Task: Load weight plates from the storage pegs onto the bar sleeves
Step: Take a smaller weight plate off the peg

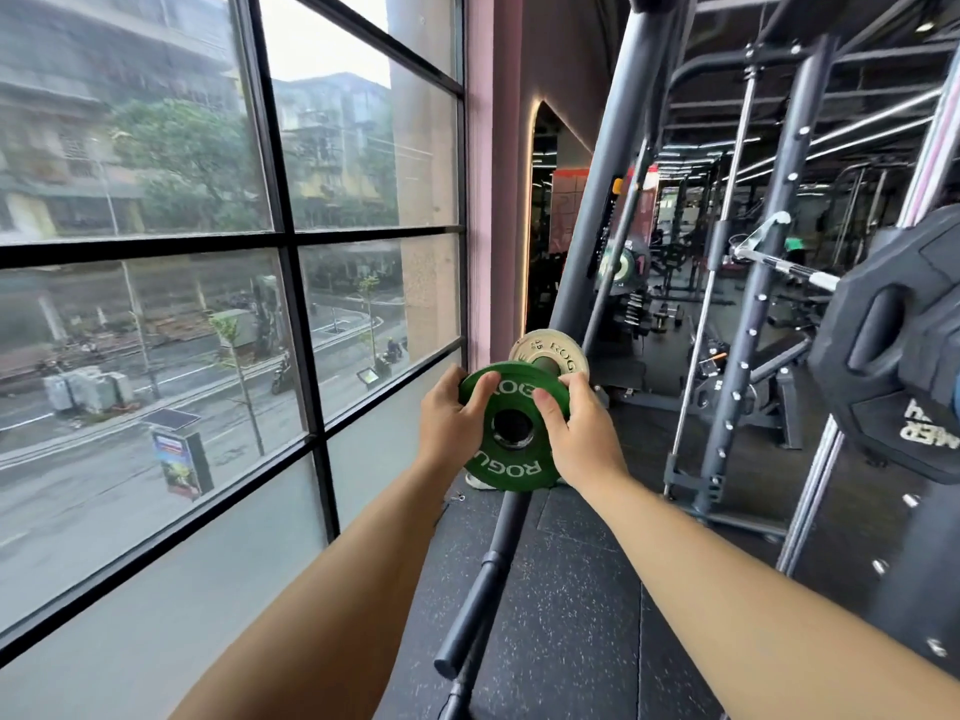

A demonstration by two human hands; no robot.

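On peg (pixel 545 364), white plate (pixel 529 348), green plate (pixel 511 469) (gripped)

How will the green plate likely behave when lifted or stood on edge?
Probably stiff: the green plate is a flat disc between left hand and right hand. Likely dense, as both hands grip it. Round rim, so it may roll.

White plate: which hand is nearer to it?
Right. The right hand grips the green plate just below the white plate; the left hand holds its far left edge.
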